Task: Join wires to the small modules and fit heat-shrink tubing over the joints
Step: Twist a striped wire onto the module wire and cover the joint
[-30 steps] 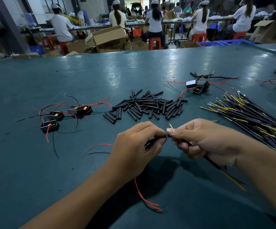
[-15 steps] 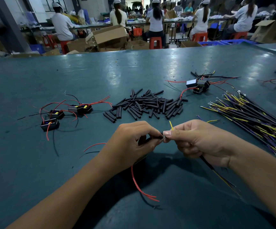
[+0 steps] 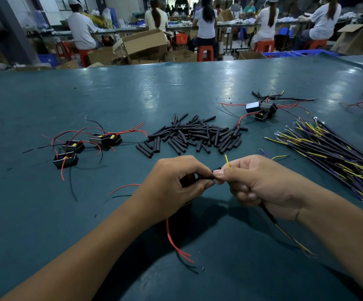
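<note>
My left hand curls round a small black module, mostly hidden in the palm, and pinches its black lead at the fingertips; red wires hang below it. My right hand grips a black sheathed cable that trails toward me, and pinches its end against the left fingertips. A yellow wire tip sticks up between the hands. The joint itself is hidden by the fingertips. A pile of black heat-shrink tubes lies just beyond the hands.
Three wired modules lie at the left. More modules sit behind the tube pile. A bundle of black, yellow and purple cables fans out at the right. The teal table ends far back, with cardboard boxes and seated workers beyond.
Both hands have risen slightly and drawn together. The black lead that showed between the fingertips is now nearly covered. The hanging red wires swung a little to the left.
</note>
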Demonstrator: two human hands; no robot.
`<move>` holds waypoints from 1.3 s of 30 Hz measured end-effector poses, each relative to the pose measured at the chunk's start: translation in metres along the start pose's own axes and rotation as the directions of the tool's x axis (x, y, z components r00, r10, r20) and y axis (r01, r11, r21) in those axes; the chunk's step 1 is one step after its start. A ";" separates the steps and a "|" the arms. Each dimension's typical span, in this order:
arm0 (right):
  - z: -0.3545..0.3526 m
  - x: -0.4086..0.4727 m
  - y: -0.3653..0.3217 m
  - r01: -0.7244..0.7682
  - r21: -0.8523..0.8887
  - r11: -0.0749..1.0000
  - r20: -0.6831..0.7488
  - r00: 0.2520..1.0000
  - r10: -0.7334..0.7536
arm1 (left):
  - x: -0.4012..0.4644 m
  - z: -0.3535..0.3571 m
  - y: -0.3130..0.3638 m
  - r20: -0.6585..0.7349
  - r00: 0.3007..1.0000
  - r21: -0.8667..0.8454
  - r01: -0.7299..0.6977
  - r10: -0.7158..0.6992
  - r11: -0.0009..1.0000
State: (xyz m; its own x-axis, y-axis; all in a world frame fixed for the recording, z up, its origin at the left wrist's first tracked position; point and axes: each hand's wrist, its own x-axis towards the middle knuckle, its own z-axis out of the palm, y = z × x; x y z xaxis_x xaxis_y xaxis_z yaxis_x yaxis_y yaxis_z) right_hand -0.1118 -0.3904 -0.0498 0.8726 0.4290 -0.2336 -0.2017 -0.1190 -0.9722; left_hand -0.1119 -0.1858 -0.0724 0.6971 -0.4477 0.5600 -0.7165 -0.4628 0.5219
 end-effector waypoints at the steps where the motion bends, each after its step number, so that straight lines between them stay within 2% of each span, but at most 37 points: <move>1: 0.000 0.000 0.000 0.005 -0.003 1.000 -0.006 1.000 -0.005 | 0.000 0.000 0.000 -0.004 1.000 -0.008 0.002 -0.002 1.000; 9: 0.001 0.005 0.009 0.102 -0.037 0.994 -0.058 0.993 -0.104 | -0.002 0.000 -0.003 0.017 0.997 -0.085 0.072 -0.070 0.994; 14: 0.000 0.005 0.010 0.103 -0.043 0.994 -0.074 0.992 -0.106 | -0.007 0.003 -0.003 0.052 0.973 -0.298 0.231 -0.226 0.926; 19: 0.006 0.005 0.013 0.105 -0.010 0.994 -0.129 0.986 -0.105 | -0.005 0.004 -0.002 0.028 0.981 -0.183 0.196 -0.194 0.963; 26: 0.007 0.004 0.012 0.095 -0.059 0.994 -0.103 0.990 -0.100 | -0.002 -0.001 0.007 0.039 0.999 0.171 0.011 -0.018 0.985; 30: 0.008 0.004 0.012 0.080 -0.092 0.993 -0.101 0.991 -0.090 | -0.002 -0.003 0.008 0.062 0.998 0.184 -0.001 -0.011 0.983; 35: 0.006 0.005 0.011 0.040 -0.010 0.999 -0.081 0.996 -0.040 | -0.001 -0.003 0.010 0.068 0.997 0.145 0.033 -0.043 0.989; 39: 0.004 0.005 0.011 0.026 -0.020 0.999 -0.059 0.998 -0.027 | 0.000 -0.004 0.010 0.081 0.995 0.139 0.041 -0.053 0.989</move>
State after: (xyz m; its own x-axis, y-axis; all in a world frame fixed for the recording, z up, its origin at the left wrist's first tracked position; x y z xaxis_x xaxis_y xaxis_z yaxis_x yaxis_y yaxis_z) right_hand -0.1116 -0.3864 -0.0617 0.9024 0.3786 -0.2060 -0.1702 -0.1261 -0.9773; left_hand -0.1195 -0.1874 -0.0651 0.7339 -0.4831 0.4776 -0.6765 -0.5828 0.4502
